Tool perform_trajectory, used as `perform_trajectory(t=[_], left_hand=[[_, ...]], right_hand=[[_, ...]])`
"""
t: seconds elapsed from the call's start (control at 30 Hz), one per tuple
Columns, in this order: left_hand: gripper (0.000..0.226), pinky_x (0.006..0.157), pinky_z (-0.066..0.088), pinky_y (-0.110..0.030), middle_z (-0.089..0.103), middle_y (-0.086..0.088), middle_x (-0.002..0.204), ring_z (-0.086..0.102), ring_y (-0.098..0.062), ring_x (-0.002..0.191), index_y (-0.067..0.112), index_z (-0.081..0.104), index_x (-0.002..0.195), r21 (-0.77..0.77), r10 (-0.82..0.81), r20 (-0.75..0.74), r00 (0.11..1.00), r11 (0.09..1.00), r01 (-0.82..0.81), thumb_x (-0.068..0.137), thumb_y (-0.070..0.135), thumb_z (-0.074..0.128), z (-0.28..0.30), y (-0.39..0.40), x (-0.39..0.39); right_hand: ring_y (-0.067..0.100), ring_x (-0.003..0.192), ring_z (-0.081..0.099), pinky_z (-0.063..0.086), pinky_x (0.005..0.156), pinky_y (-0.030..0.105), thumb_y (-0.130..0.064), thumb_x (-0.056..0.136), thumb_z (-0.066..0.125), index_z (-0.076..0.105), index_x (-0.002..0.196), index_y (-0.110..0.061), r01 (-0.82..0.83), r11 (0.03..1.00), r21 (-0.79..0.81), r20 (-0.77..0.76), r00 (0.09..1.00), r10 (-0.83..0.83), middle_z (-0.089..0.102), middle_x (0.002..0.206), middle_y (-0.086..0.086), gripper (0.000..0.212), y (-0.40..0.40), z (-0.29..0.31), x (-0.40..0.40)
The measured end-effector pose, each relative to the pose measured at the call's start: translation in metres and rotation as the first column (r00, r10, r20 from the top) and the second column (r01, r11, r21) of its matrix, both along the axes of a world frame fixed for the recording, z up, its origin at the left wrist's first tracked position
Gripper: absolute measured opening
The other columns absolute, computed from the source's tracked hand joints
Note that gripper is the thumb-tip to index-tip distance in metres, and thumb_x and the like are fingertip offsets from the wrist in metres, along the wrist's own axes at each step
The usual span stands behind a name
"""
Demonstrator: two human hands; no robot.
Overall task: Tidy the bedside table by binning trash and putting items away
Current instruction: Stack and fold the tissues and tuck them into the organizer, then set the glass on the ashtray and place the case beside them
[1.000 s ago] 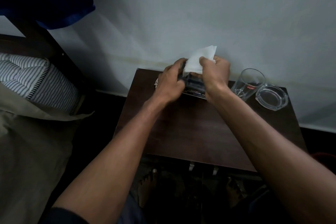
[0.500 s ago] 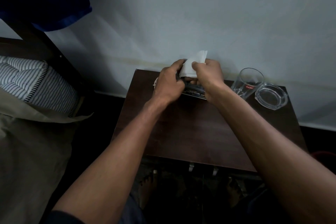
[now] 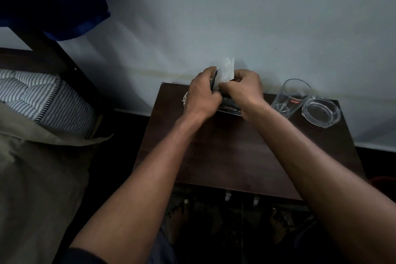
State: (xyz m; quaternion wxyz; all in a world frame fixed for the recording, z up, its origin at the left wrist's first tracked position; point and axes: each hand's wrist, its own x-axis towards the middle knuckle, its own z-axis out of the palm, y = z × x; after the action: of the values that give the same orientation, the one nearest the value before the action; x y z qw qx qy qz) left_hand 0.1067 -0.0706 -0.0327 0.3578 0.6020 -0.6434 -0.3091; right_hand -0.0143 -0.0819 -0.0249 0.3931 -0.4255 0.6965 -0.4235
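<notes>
at the frame's upper centre we are pinching a white tissue (image 3: 226, 70) upright between both hands, left hand (image 3: 202, 94) and right hand (image 3: 246, 87) touching. it is standing above the dark packet (image 3: 230, 108) at the bedside table (image 3: 235, 152) rear edge.

The worktop (image 3: 235, 156) is set against the wall (image 3: 235, 28), with the bed (image 3: 32, 167) to its left and a pillow (image 3: 42, 96) laid at the bed's head. At the worktop's back edge, near the middle, a tissue (image 3: 226, 70) is held upright between the left hand (image 3: 201, 96) and the right hand (image 3: 246, 88), above a flat packet (image 3: 230, 108) lying on the surface. A glass (image 3: 289, 98) is placed to the right of the hands, and an ashtray (image 3: 321, 111) is set just beside it, further right, near the back right corner.
</notes>
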Motion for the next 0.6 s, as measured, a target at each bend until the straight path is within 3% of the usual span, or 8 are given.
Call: perform_trajectory(t=[0.13, 0.3, 0.4, 0.47, 0.6], left_hand=[[0.064, 0.100, 0.056, -0.040, 0.065, -0.006, 0.136, 0.063, -0.023, 0.123, 0.015, 0.058, 0.143, -0.067, 0.046, 0.048, 0.998, 0.997, -0.043, 0.081, 0.004, 0.064, 0.005, 0.001, -0.006], [0.037, 0.076, 0.059, -0.034, 0.064, 0.006, 0.104, 0.064, -0.013, 0.088, 0.021, 0.066, 0.114, -0.248, 0.095, 0.086, 0.992, 0.966, -0.071, 0.082, 0.004, 0.060, 0.018, 0.011, -0.024], [0.033, 0.077, 0.060, -0.037, 0.066, 0.006, 0.097, 0.066, -0.012, 0.084, 0.022, 0.068, 0.108, -0.261, 0.041, 0.080, 0.996, 0.965, -0.019, 0.083, 0.004, 0.059, 0.020, 0.015, -0.038], [0.034, 0.080, 0.060, -0.039, 0.066, 0.005, 0.101, 0.067, -0.014, 0.088, 0.021, 0.067, 0.112, -0.261, 0.011, 0.065, 0.998, 0.965, 0.006, 0.084, 0.005, 0.060, 0.019, 0.018, -0.050], [0.043, 0.086, 0.058, -0.033, 0.064, 0.002, 0.119, 0.066, -0.014, 0.092, 0.017, 0.061, 0.127, -0.259, -0.066, 0.091, 0.994, 0.962, 0.087, 0.085, 0.007, 0.066, 0.016, 0.022, -0.073]], right_hand=[[0.015, 0.075, 0.077, 0.067, 0.076, 0.044, -0.011, 0.068, 0.080, 0.079, 0.091, -0.015, -0.025, 1.000, -0.005, -0.062, 0.998, 0.025, 0.079, 0.078, -0.001, 0.024, 0.008, 0.001, -0.003], [0.021, 0.087, 0.079, 0.066, 0.082, 0.051, -0.011, 0.067, 0.071, 0.075, 0.095, -0.015, -0.048, 0.998, -0.049, -0.102, 0.994, 0.042, 0.081, 0.088, 0.002, 0.029, 0.020, 0.010, -0.017], [0.019, 0.090, 0.078, 0.066, 0.083, 0.047, -0.013, 0.066, 0.071, 0.077, 0.104, -0.015, -0.031, 0.997, -0.076, -0.151, 0.988, 0.019, 0.081, 0.093, 0.000, 0.038, 0.025, 0.017, -0.030], [0.019, 0.094, 0.077, 0.065, 0.087, 0.045, -0.009, 0.069, 0.074, 0.077, 0.110, -0.014, -0.031, 0.993, -0.111, -0.263, 0.965, 0.001, 0.080, 0.099, 0.001, 0.041, 0.031, 0.023, -0.043], [0.030, 0.130, 0.059, 0.049, 0.108, 0.035, 0.002, 0.072, 0.071, 0.065, 0.136, -0.012, -0.039, 0.979, -0.202, -0.578, 0.811, -0.088, 0.066, 0.136, 0.010, 0.065, 0.041, 0.033, -0.082]])
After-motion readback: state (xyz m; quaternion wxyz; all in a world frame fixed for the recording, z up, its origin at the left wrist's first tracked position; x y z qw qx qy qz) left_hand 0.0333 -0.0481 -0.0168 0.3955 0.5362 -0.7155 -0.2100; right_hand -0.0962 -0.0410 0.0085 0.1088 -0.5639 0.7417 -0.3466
